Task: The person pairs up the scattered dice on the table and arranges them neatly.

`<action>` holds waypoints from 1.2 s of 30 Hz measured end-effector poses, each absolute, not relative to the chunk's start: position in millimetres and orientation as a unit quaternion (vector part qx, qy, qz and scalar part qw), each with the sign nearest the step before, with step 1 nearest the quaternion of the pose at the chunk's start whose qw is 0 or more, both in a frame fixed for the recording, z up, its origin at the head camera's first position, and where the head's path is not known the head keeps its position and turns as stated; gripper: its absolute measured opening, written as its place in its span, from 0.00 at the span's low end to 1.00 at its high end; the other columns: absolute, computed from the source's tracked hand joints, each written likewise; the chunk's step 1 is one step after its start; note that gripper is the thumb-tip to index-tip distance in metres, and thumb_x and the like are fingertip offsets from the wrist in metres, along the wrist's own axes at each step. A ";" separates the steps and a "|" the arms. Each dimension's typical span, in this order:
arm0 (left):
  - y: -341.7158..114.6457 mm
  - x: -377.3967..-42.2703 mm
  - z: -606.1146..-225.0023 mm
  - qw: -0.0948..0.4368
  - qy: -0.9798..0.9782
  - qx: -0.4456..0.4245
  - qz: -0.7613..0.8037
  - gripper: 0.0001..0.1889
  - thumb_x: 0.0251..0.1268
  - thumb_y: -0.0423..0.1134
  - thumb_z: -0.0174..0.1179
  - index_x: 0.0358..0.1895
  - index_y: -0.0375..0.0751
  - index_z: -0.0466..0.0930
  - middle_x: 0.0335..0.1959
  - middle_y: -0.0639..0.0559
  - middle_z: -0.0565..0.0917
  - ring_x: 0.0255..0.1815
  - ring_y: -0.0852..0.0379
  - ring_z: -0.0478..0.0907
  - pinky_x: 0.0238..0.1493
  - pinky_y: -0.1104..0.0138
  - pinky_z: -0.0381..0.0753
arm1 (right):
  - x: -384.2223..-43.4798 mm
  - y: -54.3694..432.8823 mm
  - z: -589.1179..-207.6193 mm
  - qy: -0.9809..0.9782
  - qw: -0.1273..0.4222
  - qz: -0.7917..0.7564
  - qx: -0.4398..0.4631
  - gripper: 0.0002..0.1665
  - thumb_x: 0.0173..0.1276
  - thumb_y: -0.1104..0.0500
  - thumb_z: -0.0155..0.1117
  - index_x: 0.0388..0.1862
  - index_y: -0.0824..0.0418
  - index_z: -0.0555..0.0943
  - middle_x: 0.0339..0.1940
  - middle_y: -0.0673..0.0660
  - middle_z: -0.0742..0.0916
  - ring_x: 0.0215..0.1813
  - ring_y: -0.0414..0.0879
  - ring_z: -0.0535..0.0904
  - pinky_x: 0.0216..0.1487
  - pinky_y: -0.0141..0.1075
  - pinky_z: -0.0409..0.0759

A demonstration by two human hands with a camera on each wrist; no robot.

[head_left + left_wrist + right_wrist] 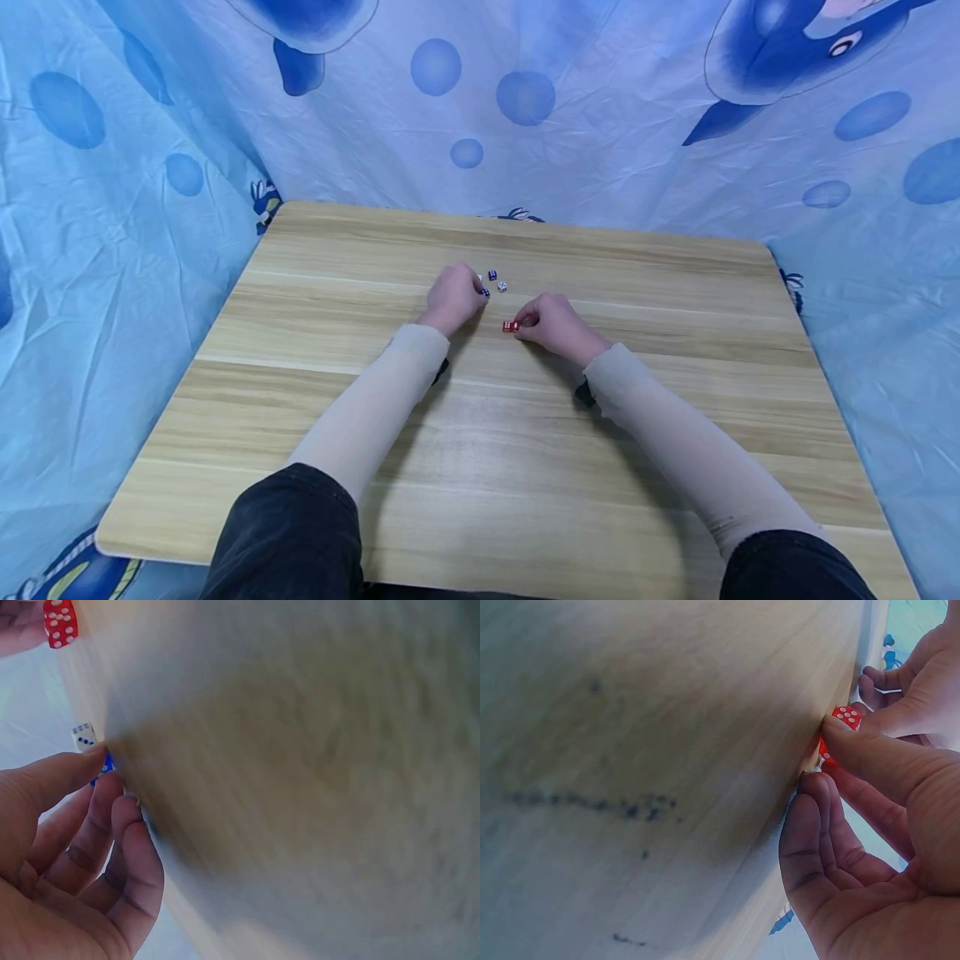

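My left hand (455, 297) pinches a blue die (102, 772) between thumb and forefinger, low over the table. Just beyond it sits a white die with dark pips (502, 287), and a dark blue die (492, 275) lies a little farther back. A sliver of another white thing shows by the left fingers, mostly hidden. To the right and nearer, my right hand (557, 327) grips a red die with white pips between thumb and finger. A second red die (846, 715) is side by side with it, on the left; whether they touch the table I cannot tell.
Both hands are over a light wooden table (480, 467) with rounded corners. A blue patterned sheet (360, 142) hangs behind and at both sides of it. The pale forearm sleeves (375, 408) cross the table's near half.
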State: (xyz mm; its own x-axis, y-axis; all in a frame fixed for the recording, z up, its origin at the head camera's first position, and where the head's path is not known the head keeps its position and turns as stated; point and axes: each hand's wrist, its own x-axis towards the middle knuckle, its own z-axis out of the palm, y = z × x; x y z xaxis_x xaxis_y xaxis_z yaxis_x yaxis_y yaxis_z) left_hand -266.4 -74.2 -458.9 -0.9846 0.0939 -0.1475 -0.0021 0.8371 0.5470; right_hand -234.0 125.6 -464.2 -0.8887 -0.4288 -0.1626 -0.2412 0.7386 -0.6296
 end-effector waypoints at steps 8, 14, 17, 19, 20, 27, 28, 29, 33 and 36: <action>-65.5 -258.8 -457.3 0.112 0.948 0.080 0.288 0.04 0.61 0.34 0.73 0.38 0.43 0.90 0.41 0.50 0.87 0.42 0.53 0.81 0.46 0.61 0.80 | -235.5 127.9 -465.2 0.919 0.144 -0.318 -0.185 0.09 0.64 0.62 0.76 0.43 0.60 0.90 0.30 0.49 0.88 0.33 0.43 0.81 0.37 0.38 0.78; -60.5 -255.6 -459.0 0.114 0.948 0.112 0.275 0.05 0.60 0.34 0.74 0.39 0.43 0.91 0.44 0.51 0.87 0.46 0.53 0.82 0.49 0.61 0.80 | -235.1 129.0 -466.2 0.917 0.144 -0.324 -0.184 0.08 0.64 0.62 0.76 0.42 0.60 0.90 0.30 0.49 0.88 0.34 0.44 0.81 0.37 0.38 0.79; -58.8 -255.5 -461.2 0.114 0.950 0.119 0.266 0.06 0.60 0.36 0.74 0.39 0.44 0.91 0.42 0.52 0.87 0.45 0.53 0.81 0.49 0.61 0.79 | -234.3 129.2 -466.8 0.916 0.143 -0.324 -0.187 0.08 0.64 0.63 0.76 0.43 0.60 0.90 0.30 0.48 0.88 0.34 0.43 0.81 0.37 0.38 0.79; -58.1 -255.5 -462.3 0.116 0.949 0.125 0.264 0.06 0.60 0.37 0.74 0.40 0.44 0.91 0.42 0.52 0.87 0.46 0.54 0.81 0.50 0.61 0.79 | -233.7 129.0 -467.2 0.916 0.145 -0.324 -0.187 0.09 0.64 0.63 0.76 0.43 0.60 0.90 0.31 0.48 0.88 0.34 0.43 0.82 0.37 0.38 0.79; -57.8 -255.5 -462.4 0.117 0.949 0.130 0.264 0.06 0.60 0.38 0.75 0.40 0.44 0.91 0.42 0.52 0.87 0.47 0.53 0.81 0.51 0.61 0.78 | -233.4 128.8 -467.1 0.916 0.147 -0.325 -0.187 0.09 0.64 0.63 0.76 0.43 0.60 0.90 0.31 0.48 0.88 0.34 0.43 0.82 0.37 0.38 0.79; -59.6 -257.7 -462.2 0.119 0.941 0.156 0.276 0.08 0.60 0.39 0.75 0.41 0.43 0.91 0.43 0.52 0.88 0.50 0.52 0.81 0.55 0.61 0.77 | -232.7 127.6 -465.7 0.916 0.149 -0.322 -0.186 0.08 0.65 0.62 0.76 0.43 0.60 0.90 0.33 0.48 0.89 0.35 0.42 0.82 0.39 0.38 0.80; -60.0 -258.0 -462.0 0.119 0.940 0.157 0.279 0.08 0.59 0.39 0.75 0.41 0.43 0.91 0.43 0.52 0.88 0.50 0.52 0.81 0.55 0.62 0.77 | -232.9 127.5 -465.6 0.916 0.148 -0.322 -0.187 0.08 0.65 0.62 0.75 0.43 0.60 0.90 0.33 0.48 0.89 0.35 0.42 0.82 0.39 0.38 0.80; -60.4 -258.1 -461.7 0.119 0.940 0.159 0.279 0.08 0.60 0.39 0.75 0.41 0.43 0.91 0.42 0.52 0.88 0.50 0.52 0.81 0.55 0.62 0.77 | -233.0 127.4 -465.5 0.916 0.148 -0.322 -0.187 0.08 0.65 0.62 0.76 0.43 0.60 0.90 0.33 0.48 0.89 0.35 0.42 0.82 0.39 0.38 0.80; -61.3 -258.0 -461.0 0.121 0.939 0.161 0.280 0.08 0.60 0.39 0.75 0.41 0.43 0.91 0.41 0.53 0.88 0.49 0.53 0.81 0.54 0.62 0.78 | -232.9 126.6 -464.5 0.917 0.148 -0.319 -0.187 0.08 0.65 0.62 0.76 0.43 0.60 0.90 0.33 0.49 0.89 0.36 0.43 0.82 0.40 0.38 0.80; -61.3 -257.6 -460.6 0.121 0.940 0.161 0.276 0.08 0.60 0.39 0.76 0.41 0.43 0.91 0.40 0.53 0.89 0.48 0.53 0.82 0.54 0.62 0.78 | -232.7 126.0 -463.7 0.918 0.150 -0.320 -0.183 0.09 0.64 0.62 0.76 0.43 0.60 0.90 0.34 0.49 0.89 0.36 0.43 0.82 0.40 0.38 0.80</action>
